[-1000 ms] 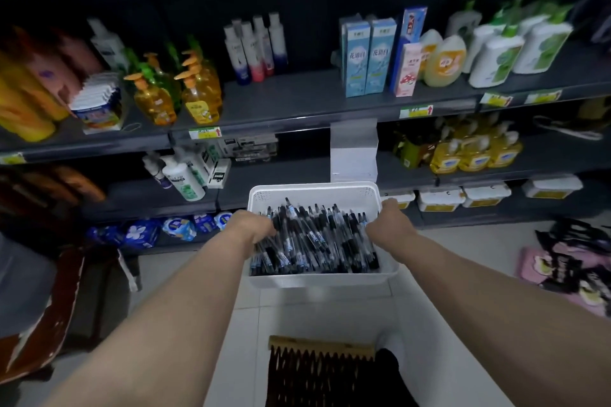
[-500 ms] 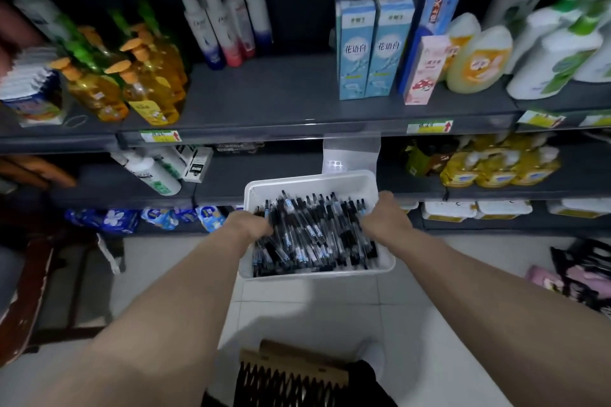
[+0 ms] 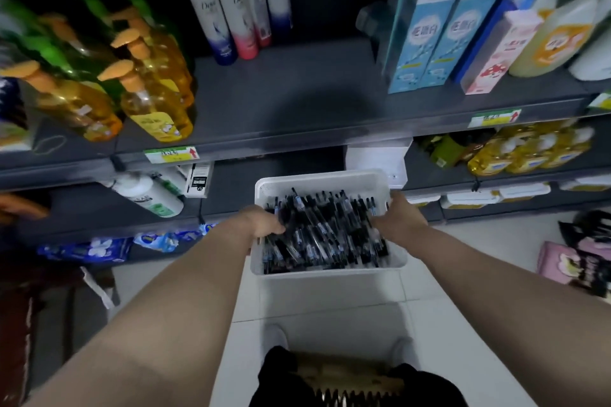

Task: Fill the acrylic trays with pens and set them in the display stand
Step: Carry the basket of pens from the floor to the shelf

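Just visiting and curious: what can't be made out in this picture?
Head view:
- Lower black pens: buried under the pile in the white plastic basket.
- Fingertips of left hand and right hand: hidden at the basket's rim.
- Yellow pump bottles: labels blurred.
- Pale box behind basket: partly covered.

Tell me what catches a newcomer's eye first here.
A white basket heaped with black pens is held at centre frame, the left hand and right hand gripping its sides. Behind it, yellow pump bottles stand at the left of a grey shelf, blue cartons at its right.
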